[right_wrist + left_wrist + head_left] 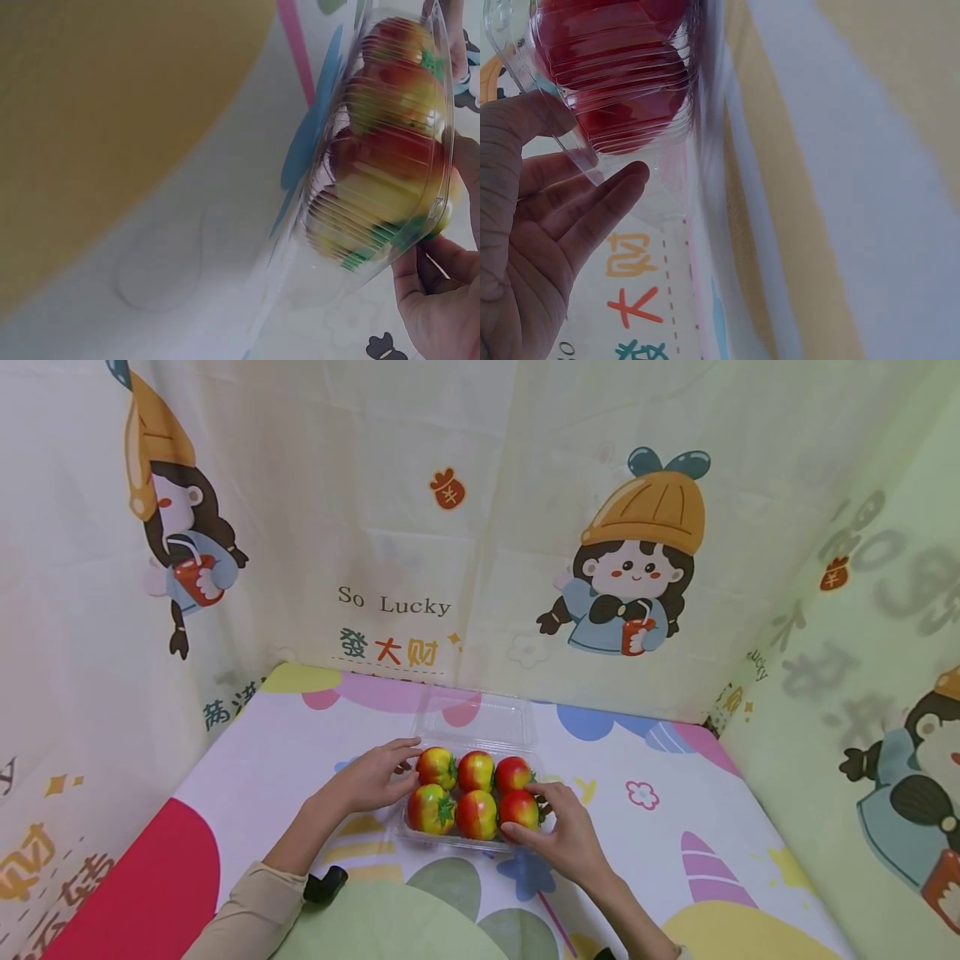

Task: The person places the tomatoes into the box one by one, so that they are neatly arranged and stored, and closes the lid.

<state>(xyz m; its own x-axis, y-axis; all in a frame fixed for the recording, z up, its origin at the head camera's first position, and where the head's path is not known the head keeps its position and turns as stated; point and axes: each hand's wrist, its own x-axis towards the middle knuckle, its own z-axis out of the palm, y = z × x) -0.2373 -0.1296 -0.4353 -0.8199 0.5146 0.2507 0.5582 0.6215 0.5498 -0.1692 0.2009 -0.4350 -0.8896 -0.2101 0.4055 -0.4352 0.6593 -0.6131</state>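
A clear plastic box (450,841) on the table holds red-and-yellow tomatoes (476,815) with green leafy tops, set in two rows. Its transparent lid (475,720) lies folded back at the far side. My left hand (375,777) is at the box's left end, thumb and fairly straight fingers against the rim beside the rear-left tomato (437,768). With thumb and curved fingers, my right hand (566,835) holds the front-right tomato (520,810) from both sides, inside the box. In the right wrist view, part of this tomato (450,202) shows above the rim.
A patterned cloth (637,852) covers the table, and printed curtains (495,527) rise at the back, left and right. Black wrist gear (326,886) sits by the left sleeve.
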